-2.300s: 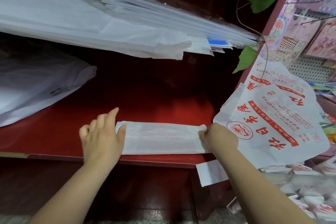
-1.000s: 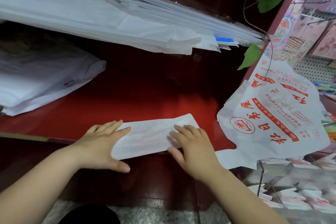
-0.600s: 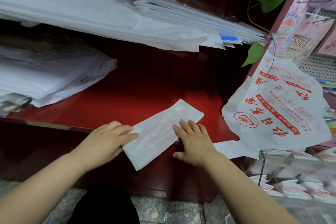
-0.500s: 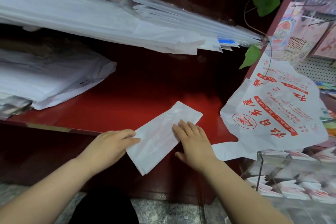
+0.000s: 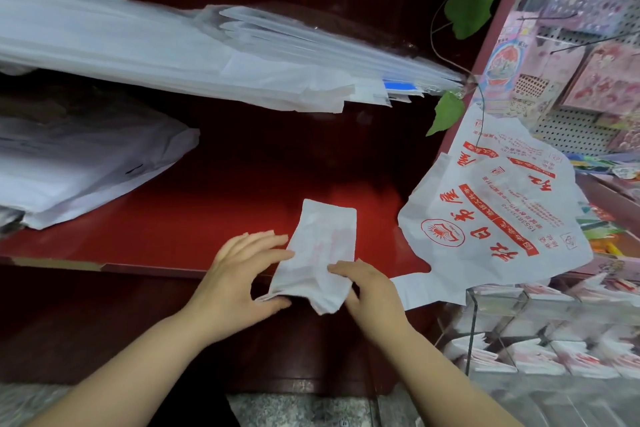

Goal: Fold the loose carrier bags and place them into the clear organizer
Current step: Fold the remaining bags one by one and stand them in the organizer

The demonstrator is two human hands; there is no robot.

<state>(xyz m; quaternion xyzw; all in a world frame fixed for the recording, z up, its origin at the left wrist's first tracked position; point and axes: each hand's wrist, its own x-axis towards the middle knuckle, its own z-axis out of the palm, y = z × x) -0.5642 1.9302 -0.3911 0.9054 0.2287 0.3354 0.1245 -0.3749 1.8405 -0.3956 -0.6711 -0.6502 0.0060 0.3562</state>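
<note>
A white carrier bag folded into a narrow strip (image 5: pixel 323 250) lies on the red shelf (image 5: pixel 214 218), its near end hanging over the front edge. My left hand (image 5: pixel 242 274) pinches the strip's near left edge between thumb and fingers. My right hand (image 5: pixel 367 288) grips the near right corner, lifting it off the shelf. To the right, an unfolded white bag with red print (image 5: pixel 491 215) hangs over the shelf's end. The clear organizer (image 5: pixel 485 298) stands at lower right and holds several folded bags.
Stacks of white bags (image 5: pixel 173 55) fill an upper level, and another pile (image 5: pixel 79 163) lies on the shelf at left. A green vine (image 5: pixel 464 10) hangs at the shelf's right post. Pink merchandise (image 5: pixel 588 73) covers a pegboard at far right.
The folded strip has turned from lying along the shelf edge to pointing away from me. Both hands moved from pressing it flat to gripping its near end, which now lifts off the shelf.
</note>
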